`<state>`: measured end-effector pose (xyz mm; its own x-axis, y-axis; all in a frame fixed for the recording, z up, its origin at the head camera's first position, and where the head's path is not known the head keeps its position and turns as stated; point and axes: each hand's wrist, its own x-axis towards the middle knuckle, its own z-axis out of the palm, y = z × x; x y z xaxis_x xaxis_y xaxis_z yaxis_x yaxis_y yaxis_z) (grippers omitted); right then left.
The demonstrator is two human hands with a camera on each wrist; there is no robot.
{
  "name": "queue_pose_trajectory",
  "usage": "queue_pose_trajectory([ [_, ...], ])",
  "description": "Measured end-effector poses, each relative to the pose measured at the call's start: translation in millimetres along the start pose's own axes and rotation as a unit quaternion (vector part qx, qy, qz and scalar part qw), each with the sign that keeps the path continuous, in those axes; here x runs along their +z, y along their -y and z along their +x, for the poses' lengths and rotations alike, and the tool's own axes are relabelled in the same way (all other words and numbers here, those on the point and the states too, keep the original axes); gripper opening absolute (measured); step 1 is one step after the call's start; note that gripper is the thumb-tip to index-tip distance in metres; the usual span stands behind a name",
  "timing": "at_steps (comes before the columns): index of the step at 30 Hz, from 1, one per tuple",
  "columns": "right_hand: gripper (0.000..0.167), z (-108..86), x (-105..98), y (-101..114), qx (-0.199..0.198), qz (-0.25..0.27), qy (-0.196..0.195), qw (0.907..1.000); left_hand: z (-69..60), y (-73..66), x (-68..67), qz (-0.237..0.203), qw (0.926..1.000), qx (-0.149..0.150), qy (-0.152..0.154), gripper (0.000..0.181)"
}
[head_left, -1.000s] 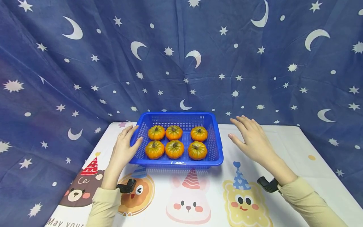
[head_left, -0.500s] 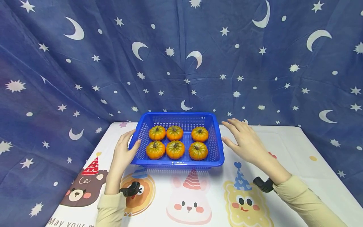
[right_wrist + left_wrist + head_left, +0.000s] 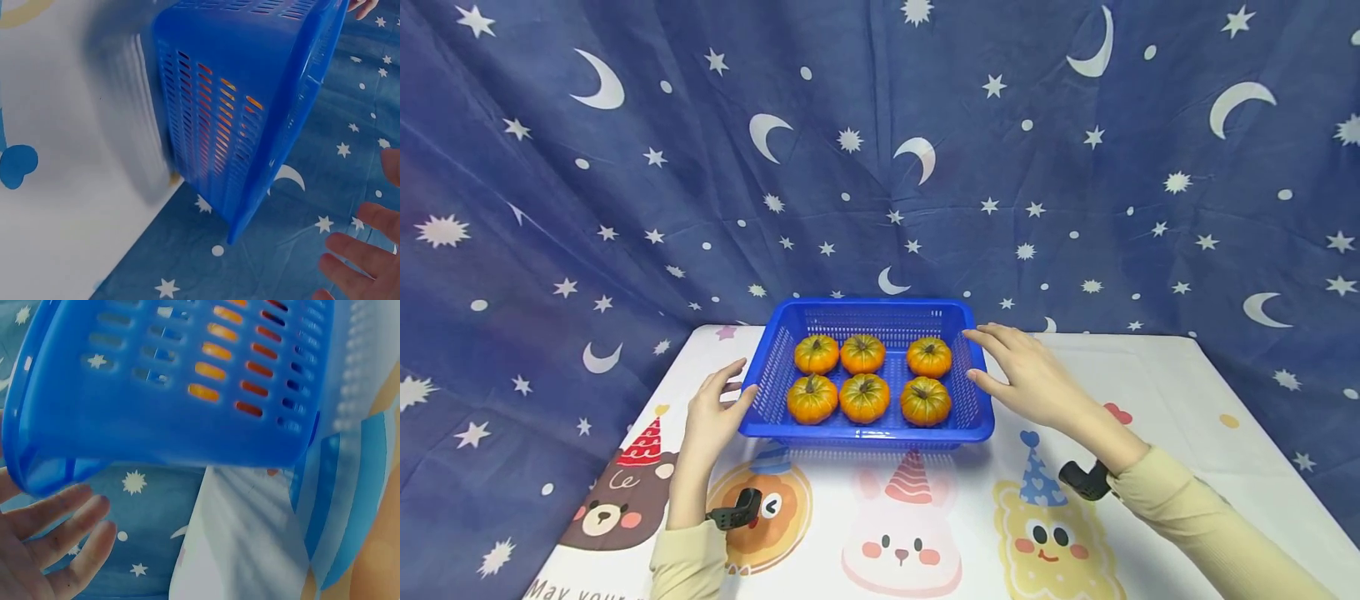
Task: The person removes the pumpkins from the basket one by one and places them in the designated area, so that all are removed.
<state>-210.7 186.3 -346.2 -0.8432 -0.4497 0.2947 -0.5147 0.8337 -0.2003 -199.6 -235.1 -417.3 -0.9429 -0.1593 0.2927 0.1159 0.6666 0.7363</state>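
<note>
A blue plastic basket [image 3: 865, 432] with slotted walls stands on the table, holding several small orange pumpkins [image 3: 864, 398] with green-brown stems. Beside its left rim is my left hand [image 3: 715, 421], thumb and fingers spread and loosely bent; in the left wrist view its fingers [image 3: 65, 528] lie close to the rim's corner, and contact is unclear. My right hand [image 3: 1030, 379] hovers at the right rim, its fingertips overlapping that rim in the head view. The right wrist view shows its relaxed fingers [image 3: 359, 256] apart from the basket wall [image 3: 212, 119], holding nothing.
A white tablecloth [image 3: 820, 575] printed with party animals covers the table. Behind and to the left hangs a dark blue curtain [image 3: 850, 242] with moons and stars. Each wrist wears a black camera, one on the left [image 3: 736, 510] and one on the right [image 3: 1084, 481].
My right hand has moved left from beyond the basket to its right rim. The left hand has shifted slightly left and toward me. The basket and pumpkins stay in place.
</note>
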Motion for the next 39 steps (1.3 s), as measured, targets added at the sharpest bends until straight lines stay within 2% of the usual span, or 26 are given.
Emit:
queue_pose_trajectory([
  [7, 0.059, 10.5, 5.8, 5.8, -0.024, 0.011, 0.018, 0.9995, -2.9, 9.4, -1.9, -0.018, 0.9998, -0.011, -0.003, 0.047],
  [15, 0.061, 20.9, 20.2, 6.5, -0.064, 0.005, 0.050, 0.9967, -2.6, 6.2, -7.3, -0.016, 0.9981, -0.042, 0.041, 0.045],
  [25, 0.066, 32.7, 35.7, 9.3, -0.071, 0.022, 0.132, 0.9884, -2.4, 8.0, -16.6, -0.014, 0.9960, -0.047, 0.075, 0.046],
  [34, 0.069, 42.3, 48.6, 11.6, -0.090, 0.042, 0.173, 0.9799, -1.8, 5.5, -18.6, -0.051, 0.9926, -0.063, 0.090, 0.047],
  [39, 0.072, 48.3, 55.6, 13.4, -0.079, 0.052, 0.207, 0.9737, -3.2, 7.5, -19.5, -0.082, 0.9886, -0.078, 0.099, 0.048],
])
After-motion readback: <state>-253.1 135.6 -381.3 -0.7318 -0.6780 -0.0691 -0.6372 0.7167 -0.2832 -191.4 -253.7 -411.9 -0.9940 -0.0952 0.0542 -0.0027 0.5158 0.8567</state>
